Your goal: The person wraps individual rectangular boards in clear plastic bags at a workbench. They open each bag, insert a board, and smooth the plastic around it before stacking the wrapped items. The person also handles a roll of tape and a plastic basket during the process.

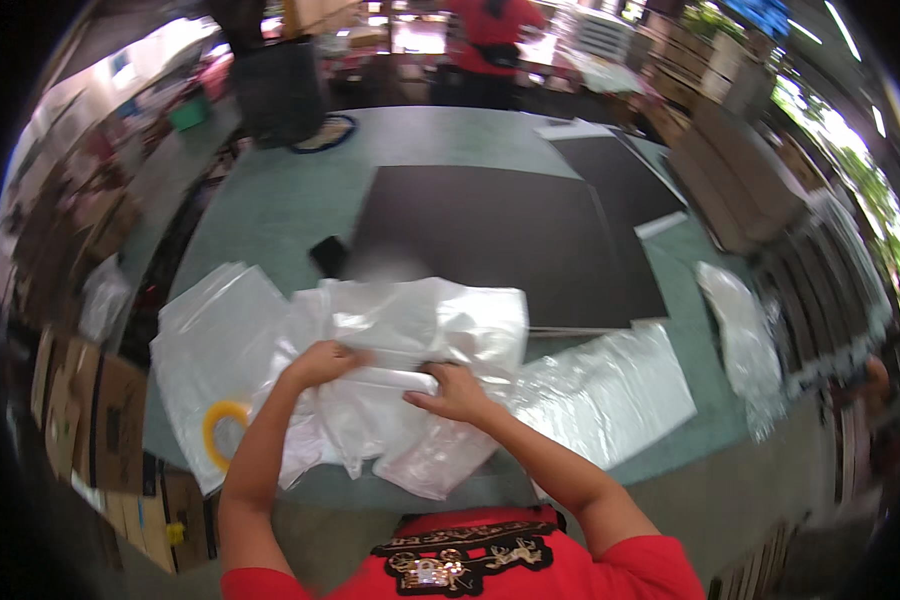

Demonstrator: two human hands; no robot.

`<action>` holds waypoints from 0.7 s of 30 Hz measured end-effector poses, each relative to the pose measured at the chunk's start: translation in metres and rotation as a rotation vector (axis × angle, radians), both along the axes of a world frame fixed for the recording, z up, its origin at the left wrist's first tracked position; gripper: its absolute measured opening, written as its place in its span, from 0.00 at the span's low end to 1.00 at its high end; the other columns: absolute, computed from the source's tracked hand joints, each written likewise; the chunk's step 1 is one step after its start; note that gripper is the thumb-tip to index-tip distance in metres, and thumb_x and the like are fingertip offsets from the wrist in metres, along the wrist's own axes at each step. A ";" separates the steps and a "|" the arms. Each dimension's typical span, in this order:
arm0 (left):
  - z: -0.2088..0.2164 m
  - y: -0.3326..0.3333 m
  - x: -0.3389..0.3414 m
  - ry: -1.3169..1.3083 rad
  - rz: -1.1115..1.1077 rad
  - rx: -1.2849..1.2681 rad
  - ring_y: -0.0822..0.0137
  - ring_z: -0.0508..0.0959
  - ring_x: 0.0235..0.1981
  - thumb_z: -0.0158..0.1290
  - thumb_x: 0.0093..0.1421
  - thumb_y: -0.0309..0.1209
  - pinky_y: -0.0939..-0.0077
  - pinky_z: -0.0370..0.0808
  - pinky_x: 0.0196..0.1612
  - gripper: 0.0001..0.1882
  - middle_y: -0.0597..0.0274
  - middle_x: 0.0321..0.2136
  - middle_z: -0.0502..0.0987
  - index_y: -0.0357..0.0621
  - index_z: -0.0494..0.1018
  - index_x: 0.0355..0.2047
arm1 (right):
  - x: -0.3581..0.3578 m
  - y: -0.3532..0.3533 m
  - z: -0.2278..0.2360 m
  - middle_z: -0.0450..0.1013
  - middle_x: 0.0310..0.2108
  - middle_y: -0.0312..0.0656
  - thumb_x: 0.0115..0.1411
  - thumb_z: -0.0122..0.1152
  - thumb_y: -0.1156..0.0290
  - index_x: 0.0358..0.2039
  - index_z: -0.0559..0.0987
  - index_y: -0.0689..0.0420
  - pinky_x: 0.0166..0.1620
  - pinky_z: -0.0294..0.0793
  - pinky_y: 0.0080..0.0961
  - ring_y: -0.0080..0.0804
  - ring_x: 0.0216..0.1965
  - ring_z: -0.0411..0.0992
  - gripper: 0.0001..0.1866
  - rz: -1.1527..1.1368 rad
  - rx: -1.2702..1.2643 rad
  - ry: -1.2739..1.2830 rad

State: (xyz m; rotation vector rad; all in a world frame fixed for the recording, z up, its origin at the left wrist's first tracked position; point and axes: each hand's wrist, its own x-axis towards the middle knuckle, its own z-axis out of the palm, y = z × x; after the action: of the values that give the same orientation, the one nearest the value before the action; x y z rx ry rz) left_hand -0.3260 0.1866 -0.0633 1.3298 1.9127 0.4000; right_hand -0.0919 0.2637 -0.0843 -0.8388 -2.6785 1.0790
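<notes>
A crumpled, translucent white plastic sheet [480, 315] lies across the near middle of the table, partly gathered into a fold. My left hand [322, 364] grips that fold on its left side, the fingertips slightly blurred. On the right, my right hand [454, 392] is closed on the same fold, thumb pointing left. Whether the sheet is a bag or wraps something, I cannot tell. Beside my left forearm sits a yellow tape roll [210, 428], on a stack of clear plastic sheets [220, 320]. Clear plastic wrap [615, 395] spreads out right of my right hand.
Large dark brown panels [500, 240] lie beyond the plastic, with a black phone-like object [328, 256] at their left edge. A plastic bundle [740, 335] rests at the table's [270, 200] right edge. Cardboard boxes [110, 425] stand left. Another person [492, 40] is beyond the table.
</notes>
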 end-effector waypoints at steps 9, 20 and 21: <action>0.024 -0.008 0.036 0.531 -0.065 0.431 0.57 0.73 0.29 0.48 0.51 0.37 0.70 0.69 0.34 0.15 0.50 0.27 0.74 0.35 0.73 0.29 | 0.180 0.014 -0.045 0.66 0.40 0.49 0.41 0.63 0.63 0.33 0.72 0.59 0.45 0.63 0.31 0.43 0.43 0.65 0.19 -0.174 0.159 0.029; -0.062 0.008 0.309 0.290 -0.235 0.387 0.43 0.62 0.46 0.52 0.48 0.36 0.61 0.60 0.49 0.29 0.36 0.45 0.61 0.30 0.59 0.47 | 0.372 0.073 -0.057 0.42 0.59 0.51 0.42 0.51 0.39 0.55 0.55 0.54 0.56 0.31 0.51 0.49 0.60 0.35 0.45 -0.987 0.401 -0.453; -0.070 0.015 0.318 0.243 -0.146 0.392 0.42 0.60 0.47 0.53 0.48 0.36 0.61 0.58 0.50 0.32 0.36 0.47 0.58 0.29 0.56 0.48 | 0.389 0.075 -0.056 0.44 0.58 0.53 0.41 0.53 0.41 0.55 0.56 0.56 0.56 0.32 0.51 0.50 0.60 0.37 0.45 -1.025 0.388 -0.424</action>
State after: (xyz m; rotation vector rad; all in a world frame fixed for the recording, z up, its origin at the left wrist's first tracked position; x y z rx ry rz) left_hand -0.0078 0.2012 -0.1331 1.8339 1.9814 0.5832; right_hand 0.2966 0.3384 -0.1403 -2.1276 -2.0197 0.1389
